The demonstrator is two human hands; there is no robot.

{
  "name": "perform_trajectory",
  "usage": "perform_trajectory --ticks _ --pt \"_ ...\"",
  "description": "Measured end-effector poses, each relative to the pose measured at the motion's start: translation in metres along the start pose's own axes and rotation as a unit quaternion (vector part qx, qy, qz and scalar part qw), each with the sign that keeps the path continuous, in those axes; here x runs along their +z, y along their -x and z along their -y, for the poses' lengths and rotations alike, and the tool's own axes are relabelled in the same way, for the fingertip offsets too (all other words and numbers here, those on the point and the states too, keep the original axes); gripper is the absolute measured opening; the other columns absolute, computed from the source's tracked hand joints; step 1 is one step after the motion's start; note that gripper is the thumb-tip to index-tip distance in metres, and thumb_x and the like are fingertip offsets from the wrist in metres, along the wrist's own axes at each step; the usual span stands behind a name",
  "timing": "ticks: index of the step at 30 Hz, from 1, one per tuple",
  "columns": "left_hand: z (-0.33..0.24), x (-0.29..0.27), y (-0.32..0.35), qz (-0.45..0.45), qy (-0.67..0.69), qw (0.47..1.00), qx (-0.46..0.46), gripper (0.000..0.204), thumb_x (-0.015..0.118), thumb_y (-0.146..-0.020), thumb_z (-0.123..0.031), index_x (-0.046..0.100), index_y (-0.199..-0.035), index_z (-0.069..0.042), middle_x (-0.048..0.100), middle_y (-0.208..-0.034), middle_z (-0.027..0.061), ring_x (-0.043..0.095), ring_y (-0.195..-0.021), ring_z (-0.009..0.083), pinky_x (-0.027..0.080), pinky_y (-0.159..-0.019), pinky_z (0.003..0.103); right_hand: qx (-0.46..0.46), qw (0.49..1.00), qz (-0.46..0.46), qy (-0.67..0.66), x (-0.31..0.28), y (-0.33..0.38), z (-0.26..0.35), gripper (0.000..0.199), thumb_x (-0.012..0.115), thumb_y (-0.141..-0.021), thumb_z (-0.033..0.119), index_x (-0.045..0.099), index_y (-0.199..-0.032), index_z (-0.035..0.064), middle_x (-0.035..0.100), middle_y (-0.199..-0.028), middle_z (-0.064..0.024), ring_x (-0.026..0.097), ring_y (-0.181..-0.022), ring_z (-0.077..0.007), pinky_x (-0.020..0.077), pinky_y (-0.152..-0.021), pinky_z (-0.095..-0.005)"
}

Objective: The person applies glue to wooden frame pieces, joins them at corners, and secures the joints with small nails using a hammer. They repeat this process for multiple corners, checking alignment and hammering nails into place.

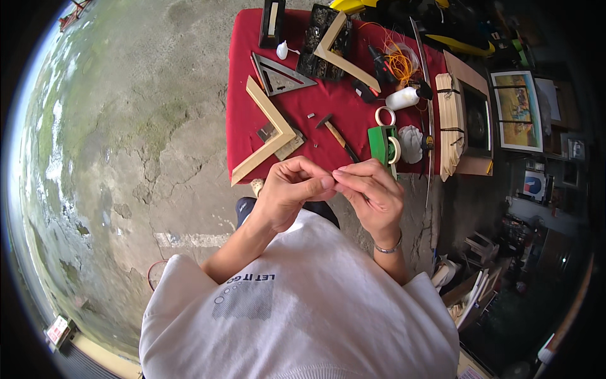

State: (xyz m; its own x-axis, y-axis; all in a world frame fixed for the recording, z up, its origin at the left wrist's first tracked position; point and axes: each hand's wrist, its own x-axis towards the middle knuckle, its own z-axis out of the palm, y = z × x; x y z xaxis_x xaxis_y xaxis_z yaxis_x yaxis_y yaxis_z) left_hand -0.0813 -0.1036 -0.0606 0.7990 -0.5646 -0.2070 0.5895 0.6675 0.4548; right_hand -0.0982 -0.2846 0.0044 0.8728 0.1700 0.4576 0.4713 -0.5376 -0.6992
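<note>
My left hand [287, 189] and my right hand [372, 189] meet fingertip to fingertip in front of my chest, pinching something too small to make out between them. Just beyond them stands a table covered in red cloth [243, 95]. On it, nearest my left hand, lies an L-shaped corner of pale wooden frame moulding [268, 126]. A hammer with a wooden handle [334, 131] lies near my right hand, beside a green tape dispenser [382, 144].
A grey metal triangle square [278, 76], a second wooden frame corner [341, 54], orange wire [399, 62], a white glue bottle [404, 98] and a tape roll [385, 115] lie on the table. Framed pictures [517, 110] lean at the right. Cracked concrete floor [126, 126] spreads left.
</note>
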Motion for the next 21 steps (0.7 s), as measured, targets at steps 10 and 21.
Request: perform_trajectory --ticks 10,21 --pt "0.032 0.008 -0.034 -0.058 0.02 0.998 0.0 0.019 0.072 -0.091 0.002 0.067 -0.109 0.002 0.075 -0.101 0.0153 0.075 -0.091 0.0221 0.064 -0.086 0.036 0.009 0.996 0.018 -0.09 -0.022 0.004 -0.059 0.023 0.082 -0.077 -0.004 0.076 -0.1 0.0005 0.073 -0.094 -0.0086 0.068 -0.08 -0.0176 0.0546 -0.067 -0.0282" --pt "0.163 -0.071 -0.09 -0.348 -0.111 0.929 0.064 0.016 0.07 -0.095 -0.006 0.068 -0.107 0.004 0.074 -0.098 0.0104 0.073 -0.089 0.0177 0.062 -0.083 0.031 0.4 0.865 0.029 -0.301 0.049 0.083 -0.228 0.018 0.058 -0.104 0.015 0.066 -0.099 -0.0008 0.068 -0.089 -0.0068 0.063 -0.078 -0.009 0.0526 -0.07 -0.0253"
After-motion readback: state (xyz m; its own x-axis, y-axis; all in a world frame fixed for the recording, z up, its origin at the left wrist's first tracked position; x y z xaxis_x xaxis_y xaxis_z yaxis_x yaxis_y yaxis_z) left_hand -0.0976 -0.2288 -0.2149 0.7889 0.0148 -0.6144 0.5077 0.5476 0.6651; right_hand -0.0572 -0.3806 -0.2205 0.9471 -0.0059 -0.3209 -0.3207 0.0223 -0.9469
